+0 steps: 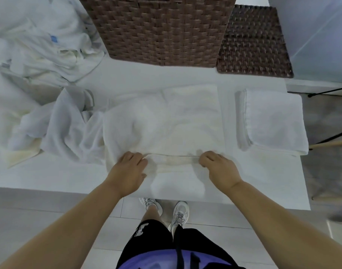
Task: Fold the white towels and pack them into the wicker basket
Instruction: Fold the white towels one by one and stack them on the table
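Pinching near hem of soft, limp white terry towel (162, 121), left hand (127, 171) and right hand (218, 167); grip corners, cloth sags.

Behind spread white towel (166, 123), brown woven wicker basket (160, 30); right, folded white towel (273, 121); left, crumpled white towel heap (40, 45).

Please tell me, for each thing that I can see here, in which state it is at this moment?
Middle towel, spread out, wrinkled, folding unfinished.
Left hand, grips the near hem of this towel.
Right hand, grips the same hem.
Folded towel, neatly folded, lying at the right.
Towel pile, unfolded, crumpled, at the left.
Wicker basket, upright; inside hidden.
Flat woven piece, lying beside the basket.
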